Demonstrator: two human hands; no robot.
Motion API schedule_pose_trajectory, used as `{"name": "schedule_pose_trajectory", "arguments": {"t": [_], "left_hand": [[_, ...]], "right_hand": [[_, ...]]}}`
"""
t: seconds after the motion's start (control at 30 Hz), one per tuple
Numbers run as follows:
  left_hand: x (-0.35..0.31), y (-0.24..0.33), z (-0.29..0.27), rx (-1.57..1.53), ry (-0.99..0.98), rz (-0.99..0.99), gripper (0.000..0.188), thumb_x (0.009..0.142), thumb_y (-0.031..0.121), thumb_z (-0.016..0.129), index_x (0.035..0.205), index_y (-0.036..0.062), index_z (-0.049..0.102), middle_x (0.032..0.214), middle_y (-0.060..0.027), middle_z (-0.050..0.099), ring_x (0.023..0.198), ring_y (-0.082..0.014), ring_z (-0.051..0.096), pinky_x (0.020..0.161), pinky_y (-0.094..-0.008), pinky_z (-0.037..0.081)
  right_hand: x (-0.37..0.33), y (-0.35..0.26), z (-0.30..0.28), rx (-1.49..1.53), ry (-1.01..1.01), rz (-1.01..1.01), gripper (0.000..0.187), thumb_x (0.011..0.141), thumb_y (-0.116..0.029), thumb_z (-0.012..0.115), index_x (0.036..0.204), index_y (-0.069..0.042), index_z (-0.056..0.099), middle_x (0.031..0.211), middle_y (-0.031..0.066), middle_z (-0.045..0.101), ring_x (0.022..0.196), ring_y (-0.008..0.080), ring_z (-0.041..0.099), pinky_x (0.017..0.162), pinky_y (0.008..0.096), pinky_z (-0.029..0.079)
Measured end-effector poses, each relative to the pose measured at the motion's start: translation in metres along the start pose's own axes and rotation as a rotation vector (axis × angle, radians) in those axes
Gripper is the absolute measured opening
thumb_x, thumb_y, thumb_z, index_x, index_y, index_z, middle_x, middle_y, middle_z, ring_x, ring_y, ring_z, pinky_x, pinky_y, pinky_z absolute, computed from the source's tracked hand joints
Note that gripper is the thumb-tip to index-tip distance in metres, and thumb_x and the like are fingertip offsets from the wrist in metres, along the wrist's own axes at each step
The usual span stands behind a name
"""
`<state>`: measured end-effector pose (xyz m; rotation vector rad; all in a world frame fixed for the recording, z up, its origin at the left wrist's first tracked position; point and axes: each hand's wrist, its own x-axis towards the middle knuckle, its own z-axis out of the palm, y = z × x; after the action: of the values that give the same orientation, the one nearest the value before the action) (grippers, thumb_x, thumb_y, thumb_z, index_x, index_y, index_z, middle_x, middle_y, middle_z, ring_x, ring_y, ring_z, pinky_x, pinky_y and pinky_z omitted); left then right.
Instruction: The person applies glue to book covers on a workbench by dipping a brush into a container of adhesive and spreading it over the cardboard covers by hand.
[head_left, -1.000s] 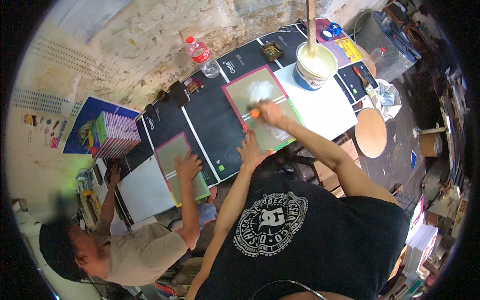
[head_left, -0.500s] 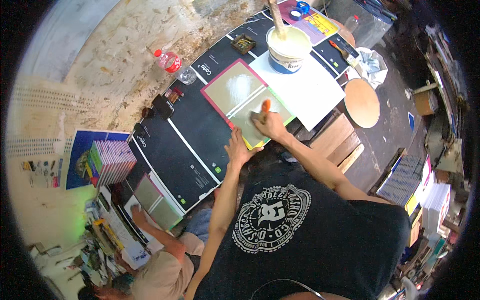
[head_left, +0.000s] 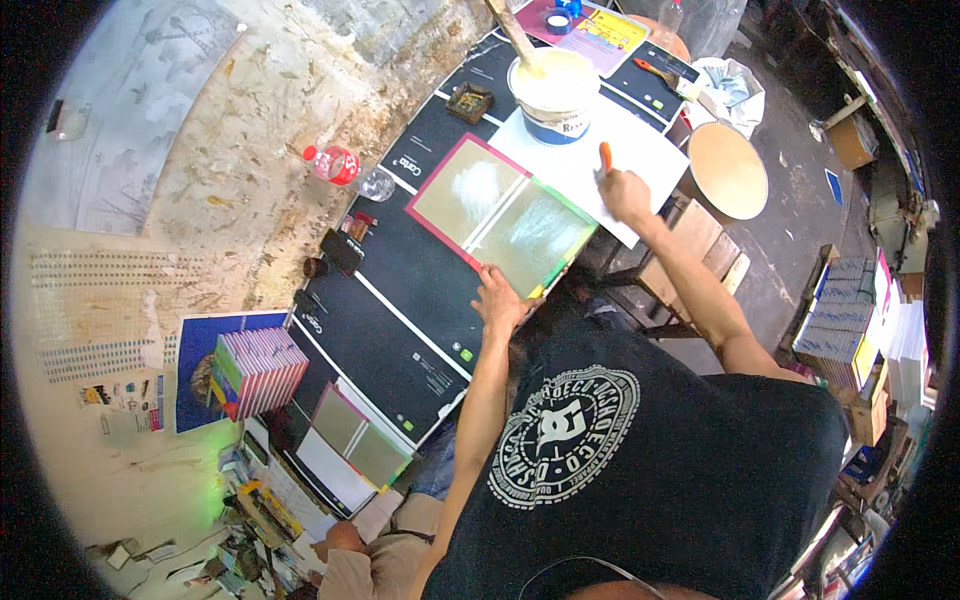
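Note:
A book cover (head_left: 514,268) lies open on the black-covered table, with two grey-green boards, a white-edged spine strip and a pink and green border. Whitish wet patches shine on both boards. My left hand (head_left: 502,302) rests at its near corner, fingers spread against the edge. Over the white sheet right of the cover, my right hand (head_left: 628,196) is closed around a brush (head_left: 605,157); its orange handle points up and its bristles are hidden. A white tub (head_left: 553,95) of cream-coloured paste stands on that sheet (head_left: 655,165), a wooden stick leaning in it.
Plastic bottles (head_left: 333,165) and a brown ashtray-like dish (head_left: 470,101) line the wall side. Another brush (head_left: 655,72) lies at the far right. A co-worker's hand (head_left: 340,538) is at lower left, near another cover (head_left: 360,438) and stacked books (head_left: 262,372).
My right hand has lifted the brush off the cover and moved right, over the white sheet. The near board now shows a wet patch. My left hand stays at the corner; the view has shifted.

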<state>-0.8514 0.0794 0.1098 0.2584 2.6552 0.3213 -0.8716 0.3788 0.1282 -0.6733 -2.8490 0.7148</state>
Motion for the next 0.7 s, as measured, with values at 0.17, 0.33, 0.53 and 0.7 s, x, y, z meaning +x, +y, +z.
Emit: {"name": "schedule_pose_trajectory", "arguments": {"t": [0.17, 0.33, 0.53, 0.7], "left_hand": [[-0.007, 0.001, -0.001, -0.039, 0.001, -0.023, 0.126, 0.054, 0.051, 0.093, 0.148, 0.0023, 0.024, 0.152, -0.0139, 0.028, 0.128, -0.0411, 0.048, 0.097, -0.0691, 0.040], [-0.001, 0.002, -0.002, -0.041, 0.013, 0.002, 0.125, 0.051, 0.049, 0.095, 0.145, 0.0036, 0.027, 0.150, -0.0135, 0.031, 0.126, -0.0418, 0.049, 0.095, -0.0698, 0.041], [0.004, 0.003, 0.003, -0.089, -0.023, -0.063, 0.123, 0.050, 0.045, 0.097, 0.144, 0.0038, 0.028, 0.153, -0.0154, 0.028, 0.129, -0.0409, 0.048, 0.097, -0.0674, 0.042], [0.009, 0.008, -0.002, -0.046, -0.015, -0.056, 0.123, 0.048, 0.044, 0.097, 0.142, 0.0029, 0.030, 0.151, -0.0157, 0.031, 0.124, -0.0421, 0.053, 0.094, -0.0657, 0.046]], "right_hand": [[-0.002, -0.052, 0.016, 0.524, -0.220, -0.204, 0.045, 0.086, -0.046, 0.069, 0.085, -0.001, 0.071, 0.082, 0.0252, 0.070, 0.081, 0.0406, 0.070, 0.075, 0.0511, 0.055], [0.079, -0.034, 0.037, 0.023, -0.193, -0.420, 0.035, 0.084, -0.041, 0.070, 0.079, -0.007, 0.071, 0.081, 0.0219, 0.069, 0.083, 0.0391, 0.069, 0.080, 0.0507, 0.053], [0.083, -0.100, 0.055, 0.392, -0.504, -0.815, 0.034, 0.082, -0.040, 0.069, 0.075, -0.006, 0.067, 0.076, 0.0188, 0.067, 0.074, 0.0352, 0.067, 0.069, 0.0435, 0.053], [0.191, -0.106, 0.075, -0.021, -0.092, -0.686, 0.047, 0.079, -0.052, 0.071, 0.072, -0.005, 0.067, 0.080, 0.0187, 0.070, 0.076, 0.0369, 0.069, 0.072, 0.0499, 0.052]]}}
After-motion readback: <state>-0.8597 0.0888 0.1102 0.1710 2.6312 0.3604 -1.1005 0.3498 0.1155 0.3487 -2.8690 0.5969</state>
